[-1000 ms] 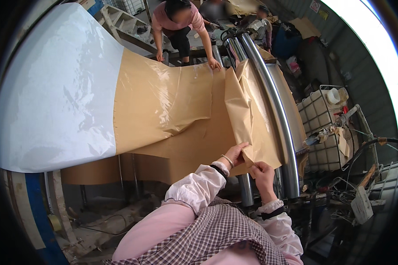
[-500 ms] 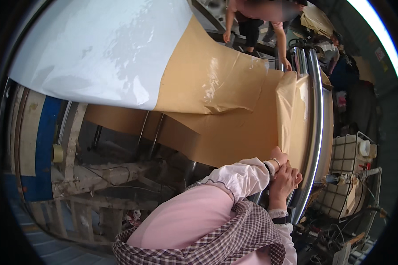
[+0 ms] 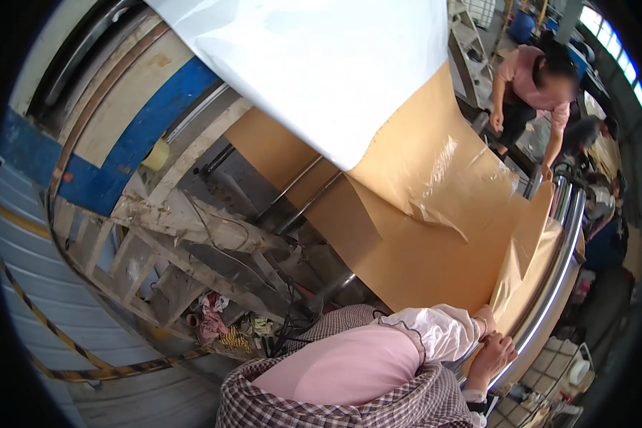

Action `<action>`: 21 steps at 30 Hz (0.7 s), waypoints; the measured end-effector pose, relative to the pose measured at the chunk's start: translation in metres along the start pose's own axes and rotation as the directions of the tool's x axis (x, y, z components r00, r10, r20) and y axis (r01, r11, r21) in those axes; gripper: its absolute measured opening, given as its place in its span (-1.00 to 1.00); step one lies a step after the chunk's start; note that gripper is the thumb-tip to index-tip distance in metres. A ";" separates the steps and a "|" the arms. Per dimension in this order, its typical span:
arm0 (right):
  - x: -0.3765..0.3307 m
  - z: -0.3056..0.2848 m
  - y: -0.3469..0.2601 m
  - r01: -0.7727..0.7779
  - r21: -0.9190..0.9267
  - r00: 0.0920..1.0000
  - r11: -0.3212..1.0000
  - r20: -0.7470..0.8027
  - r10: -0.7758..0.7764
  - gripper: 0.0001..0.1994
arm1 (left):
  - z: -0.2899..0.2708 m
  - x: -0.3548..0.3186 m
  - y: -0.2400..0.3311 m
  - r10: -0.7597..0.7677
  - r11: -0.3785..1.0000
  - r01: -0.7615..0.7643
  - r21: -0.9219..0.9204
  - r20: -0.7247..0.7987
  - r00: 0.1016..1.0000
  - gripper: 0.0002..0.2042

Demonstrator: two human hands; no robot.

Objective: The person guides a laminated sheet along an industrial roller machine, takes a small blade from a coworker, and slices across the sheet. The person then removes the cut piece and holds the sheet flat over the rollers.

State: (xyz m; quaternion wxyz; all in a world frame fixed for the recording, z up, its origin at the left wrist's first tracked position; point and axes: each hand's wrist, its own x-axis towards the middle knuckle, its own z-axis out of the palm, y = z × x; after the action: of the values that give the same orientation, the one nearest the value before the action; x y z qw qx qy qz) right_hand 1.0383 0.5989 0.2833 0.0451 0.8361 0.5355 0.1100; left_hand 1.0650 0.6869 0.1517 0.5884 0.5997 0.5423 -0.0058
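A wide sheet of brown paper (image 3: 435,250) runs to the right, its right end folded over in a raised flap beside shiny metal rollers (image 3: 549,285). My left hand (image 3: 485,320) is closed on the near corner of that fold, with its fingertips partly hidden. Just below it, close to the roller, my right hand (image 3: 491,359) has its fingers curled at the paper's near edge. At the far end of the same fold, a co-worker in a pink top (image 3: 538,85) reaches one hand (image 3: 547,172) to the paper.
A glossy white sheet (image 3: 321,64) joins the brown paper at upper left. Metal bars (image 3: 307,203) cross beneath it. A dusty frame (image 3: 185,221) and a blue panel (image 3: 146,114) stand left, with rags (image 3: 214,317) below. Caged white tanks (image 3: 553,364) stand beyond the rollers.
My view has swung, so the paper, rollers and my hands appear lower and farther right. Both hands stay at the fold's near end. More of the co-worker shows.
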 end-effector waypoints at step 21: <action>0.000 0.035 0.048 0.096 -0.090 0.986 0.991 0.148 -0.082 -0.73 | -0.048 -0.009 -0.011 0.191 0.918 -0.072 -0.390 0.277 0.942 -0.63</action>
State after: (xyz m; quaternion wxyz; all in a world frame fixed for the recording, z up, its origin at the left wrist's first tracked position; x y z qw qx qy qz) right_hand 1.0887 0.5805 0.2580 0.1291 0.8139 0.5618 0.0731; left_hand 1.0238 0.7121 0.1646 0.7683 0.5036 0.3926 0.0440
